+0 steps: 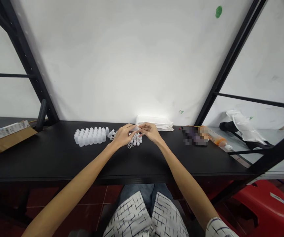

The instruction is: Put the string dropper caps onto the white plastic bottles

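My left hand [122, 135] and my right hand [150, 131] meet over the black table [58, 158], fingers pinched together on a small white plastic piece [137, 128] held between them. Just below the hands lies a cluster of small white caps and loose rings [135, 141]. To the left stands a block of several small white bottles [90, 136] in rows.
A flat stack of white packets [156, 122] rests against the wall behind the hands. A cardboard box [7, 135] sits far left. Right of centre lie a blurred item [195, 135] and an orange tube [217, 140]. A red stool [265, 207] stands low right. Black shelf posts frame both sides.
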`<action>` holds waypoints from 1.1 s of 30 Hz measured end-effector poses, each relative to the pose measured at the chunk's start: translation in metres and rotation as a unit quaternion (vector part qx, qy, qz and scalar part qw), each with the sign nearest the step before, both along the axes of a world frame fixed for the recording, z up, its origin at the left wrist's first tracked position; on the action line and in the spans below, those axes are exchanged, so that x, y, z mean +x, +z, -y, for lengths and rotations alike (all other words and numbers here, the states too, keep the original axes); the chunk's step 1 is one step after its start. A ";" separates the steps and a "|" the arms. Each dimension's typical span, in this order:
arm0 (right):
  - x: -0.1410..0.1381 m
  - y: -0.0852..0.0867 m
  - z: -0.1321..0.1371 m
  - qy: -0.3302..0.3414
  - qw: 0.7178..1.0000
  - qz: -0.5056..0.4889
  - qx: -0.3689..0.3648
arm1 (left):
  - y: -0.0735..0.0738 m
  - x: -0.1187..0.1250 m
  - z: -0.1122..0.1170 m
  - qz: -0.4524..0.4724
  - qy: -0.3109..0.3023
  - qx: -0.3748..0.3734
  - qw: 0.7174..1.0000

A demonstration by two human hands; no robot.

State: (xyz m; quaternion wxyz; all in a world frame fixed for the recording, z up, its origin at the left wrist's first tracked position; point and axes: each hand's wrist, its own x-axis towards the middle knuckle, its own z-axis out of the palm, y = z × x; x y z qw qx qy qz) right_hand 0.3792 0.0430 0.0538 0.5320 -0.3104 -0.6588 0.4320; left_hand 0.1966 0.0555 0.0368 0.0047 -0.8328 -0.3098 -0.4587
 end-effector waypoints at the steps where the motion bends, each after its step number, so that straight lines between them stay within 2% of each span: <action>1: 0.000 0.000 0.000 -0.005 1.000 0.005 0.005 | 0.000 0.000 0.000 -0.003 -0.002 -0.009 1.000; 6: -0.001 -0.003 0.000 0.002 0.999 0.039 0.004 | 0.000 -0.004 -0.003 0.012 -0.035 -0.014 0.999; 12: 0.000 -0.006 -0.001 0.029 0.998 0.050 0.001 | -0.002 -0.005 -0.004 0.029 -0.058 0.015 0.998; 26: 0.001 -0.004 0.000 0.045 0.998 -0.001 -0.047 | -0.004 -0.005 -0.005 -0.038 -0.049 0.183 0.981; 29: 0.002 -0.003 -0.001 0.045 0.998 -0.005 -0.053 | -0.001 -0.004 -0.002 -0.044 -0.037 0.160 0.985; 33: 0.001 -0.003 -0.002 0.024 0.999 0.003 -0.026 | 0.004 -0.003 0.000 -0.017 -0.012 0.049 0.999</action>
